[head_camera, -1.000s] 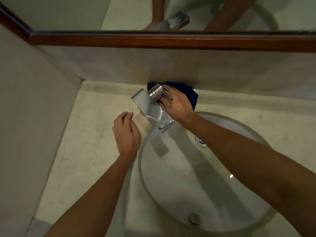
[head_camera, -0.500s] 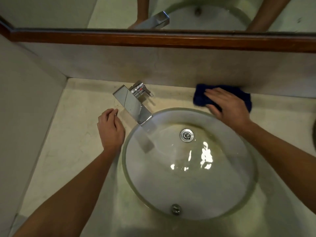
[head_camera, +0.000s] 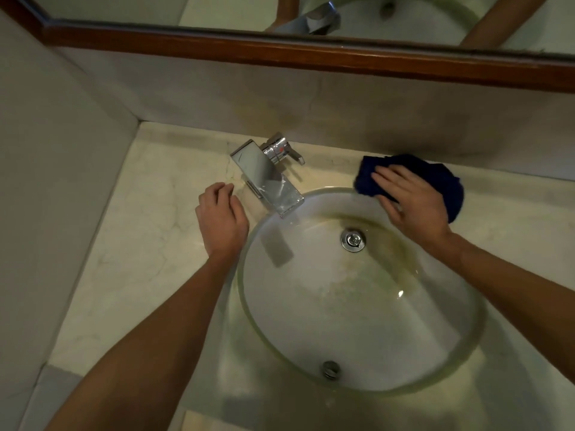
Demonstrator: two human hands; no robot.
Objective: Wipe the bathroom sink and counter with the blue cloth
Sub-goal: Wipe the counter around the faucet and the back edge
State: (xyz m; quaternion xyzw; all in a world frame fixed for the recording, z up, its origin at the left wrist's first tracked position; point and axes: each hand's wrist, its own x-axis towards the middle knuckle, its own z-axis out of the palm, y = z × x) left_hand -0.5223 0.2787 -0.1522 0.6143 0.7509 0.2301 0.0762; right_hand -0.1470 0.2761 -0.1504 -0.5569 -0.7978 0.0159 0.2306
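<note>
Nowhere on these things can you read a brand or a word; the only mark is a small red dot on the tap lever, and anything finer is too blurred to tell.

At the left, the pale marbled stone tabletop (head_camera: 130,244) runs into the corner of the plain wall. Your left hand (head_camera: 221,217) rests on it just beside the rim of the basin, palm down, fingers loosely curled under and holding nothing; its forearm comes up from the lower left edge. Just right of those knuckles stands the square chrome tap (head_camera: 267,178), its flat spout tilted down over the basin edge, with the lever (head_camera: 281,149) behind it pointing right.

The round clear glass sink (head_camera: 460,365) fills the middle, with a chrome drain (head_camera: 352,240) near its far side, a second small chrome fitting (head_camera: 330,369) at the near side, and a yellowish stain ringing the drain.

Further right, your right hand (head_camera: 409,202) lies flat on the dark blue cloth (head_camera: 441,178), fingers straight and spread a little, pointing left, pressing it down. That cloth sits bunched on the tabletop at the far right rim of the sink, close to the back wall, with its left corner touching the rim. Your right forearm crosses the basin's right side.

Above, a brown wooden mirror frame (head_camera: 311,56) runs across the wall.
</note>
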